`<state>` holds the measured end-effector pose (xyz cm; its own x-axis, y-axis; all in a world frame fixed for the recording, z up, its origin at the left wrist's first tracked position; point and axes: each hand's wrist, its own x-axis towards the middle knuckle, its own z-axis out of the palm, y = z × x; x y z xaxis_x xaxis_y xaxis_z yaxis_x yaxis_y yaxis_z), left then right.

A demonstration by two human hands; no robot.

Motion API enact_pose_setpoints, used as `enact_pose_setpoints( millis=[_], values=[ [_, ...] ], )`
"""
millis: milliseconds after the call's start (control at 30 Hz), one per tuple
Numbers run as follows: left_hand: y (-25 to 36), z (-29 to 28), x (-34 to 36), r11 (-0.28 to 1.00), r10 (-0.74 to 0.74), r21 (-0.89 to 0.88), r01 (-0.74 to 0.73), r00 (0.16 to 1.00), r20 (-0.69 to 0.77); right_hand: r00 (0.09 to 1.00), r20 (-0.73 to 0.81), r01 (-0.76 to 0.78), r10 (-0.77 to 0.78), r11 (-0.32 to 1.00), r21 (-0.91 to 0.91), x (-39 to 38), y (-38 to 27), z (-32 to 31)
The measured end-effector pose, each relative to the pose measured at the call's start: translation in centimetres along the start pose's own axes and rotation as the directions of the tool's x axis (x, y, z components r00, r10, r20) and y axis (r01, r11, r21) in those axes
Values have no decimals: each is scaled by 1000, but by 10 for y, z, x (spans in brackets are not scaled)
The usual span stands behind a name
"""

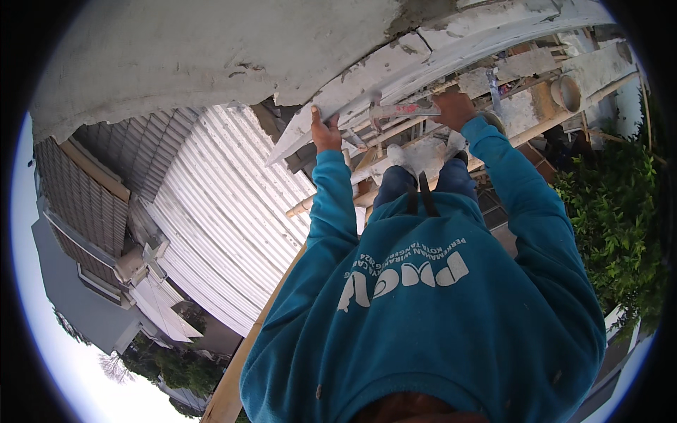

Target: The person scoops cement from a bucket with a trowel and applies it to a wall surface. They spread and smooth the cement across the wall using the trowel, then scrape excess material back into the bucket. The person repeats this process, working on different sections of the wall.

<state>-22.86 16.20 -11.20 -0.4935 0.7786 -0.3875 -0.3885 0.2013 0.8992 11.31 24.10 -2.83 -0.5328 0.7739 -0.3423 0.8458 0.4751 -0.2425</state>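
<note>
My right hand [455,109] is closed round the handle of a hammer [409,111]. The hammer lies crosswise just below the white ledge, its head [375,114] pointing left toward my other hand. My left hand [325,132] grips the edge of the long white concrete ledge [374,70] near its pointed left end, thumb up against its face. Part of those fingers is hidden behind the edge. The ledge runs along the foot of a rough grey plastered wall [211,49], whose lower border is broken and jagged.
Under my feet is scaffolding of bamboo poles [543,123] and planks [599,70]. A round bucket-like container [565,93] stands on a plank to the right. Below left lies a white corrugated roof [218,211], with tiled roofs [88,197] beyond. Green foliage [613,225] grows at right.
</note>
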Motion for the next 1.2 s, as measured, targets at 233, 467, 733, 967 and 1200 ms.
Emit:
enact_pose_setpoints(
  millis=[233, 467, 733, 967, 1200],
  values=[
    [14, 0, -1, 962, 95, 250, -106, 994, 56, 987, 112, 118, -118, 993, 10, -21, -25, 11],
    [3, 6, 15, 986, -81, -144, 78, 997, -15, 986, -78, 142, -146, 989, -50, 44, 18, -10],
    [-2, -4, 8, 996, 48, 67, -51, 998, 44, 993, 119, -18, 2, 992, 127, -5, -25, 9],
    [-26, -11, 26, 981, -95, -178, 80, 992, -81, 796, 584, -605, 158, 236, 760, -80, -69, 51],
    [-47, 5, 18, 987, -28, -163, -5, 980, -199, 729, 684, -451, -20, -766, 458, -80, -92, 60]
  ],
)
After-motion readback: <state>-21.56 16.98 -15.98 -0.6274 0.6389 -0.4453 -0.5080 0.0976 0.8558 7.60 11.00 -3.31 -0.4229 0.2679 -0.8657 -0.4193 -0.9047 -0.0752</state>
